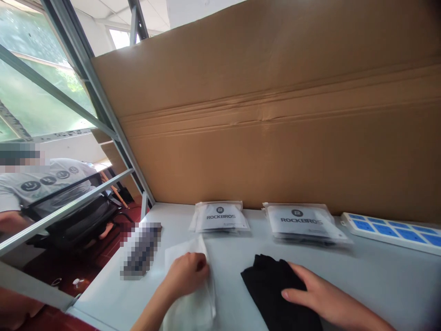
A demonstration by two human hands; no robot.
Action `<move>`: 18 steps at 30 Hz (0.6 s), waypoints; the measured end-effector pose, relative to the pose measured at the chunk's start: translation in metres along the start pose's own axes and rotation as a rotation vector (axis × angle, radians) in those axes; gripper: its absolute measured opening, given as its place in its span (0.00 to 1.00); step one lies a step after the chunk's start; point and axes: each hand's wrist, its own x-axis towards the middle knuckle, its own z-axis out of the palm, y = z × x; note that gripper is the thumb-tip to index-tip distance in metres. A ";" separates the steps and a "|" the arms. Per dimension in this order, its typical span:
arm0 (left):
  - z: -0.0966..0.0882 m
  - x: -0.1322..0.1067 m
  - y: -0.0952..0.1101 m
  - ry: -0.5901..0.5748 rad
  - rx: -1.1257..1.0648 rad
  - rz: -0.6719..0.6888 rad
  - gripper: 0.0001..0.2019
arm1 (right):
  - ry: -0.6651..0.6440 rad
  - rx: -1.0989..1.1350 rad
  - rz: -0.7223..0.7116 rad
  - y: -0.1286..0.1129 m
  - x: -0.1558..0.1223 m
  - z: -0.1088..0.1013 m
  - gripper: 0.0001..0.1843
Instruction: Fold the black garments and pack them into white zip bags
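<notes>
My left hand (187, 274) is closed, its curled fingers pinching the edge of a frosted, see-through plastic bag (193, 308) that lies on the table. The bag's near end runs out of view at the bottom. To the right, my right hand (319, 290) grips a folded black cloth item (267, 285) by its right side, thumb on top and fingers behind it. What kind of garment or cloth it is, I cannot tell. A gap of grey tabletop separates the cloth from the bag.
Two stacks of packed ROCKBROS bags, one left (220, 218) and one right (303, 225), lie along a tall cardboard panel (275, 156). A white strip with blue compartments (389, 230) is far right. A blurred dark object (141, 250) lies left. Beyond the metal frame sits a person (51, 184).
</notes>
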 end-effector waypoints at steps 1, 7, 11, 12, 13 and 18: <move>0.004 -0.003 0.006 -0.006 -0.026 0.036 0.12 | -0.011 0.056 -0.012 -0.002 0.000 0.003 0.25; 0.035 -0.005 0.050 -0.005 -0.357 0.195 0.08 | 0.101 0.308 -0.053 -0.003 0.006 0.031 0.27; 0.043 0.004 0.056 -0.013 -0.697 0.210 0.07 | 0.244 0.159 -0.100 0.006 0.013 0.036 0.29; 0.044 0.005 0.056 -0.009 -0.771 0.201 0.09 | 0.272 0.109 -0.125 0.009 0.015 0.034 0.29; 0.045 0.005 0.055 0.002 -0.828 0.192 0.10 | 0.296 0.059 -0.152 0.011 0.016 0.033 0.28; 0.050 0.003 0.059 0.083 -0.806 0.227 0.14 | 0.360 -0.098 -0.206 0.020 0.022 0.032 0.27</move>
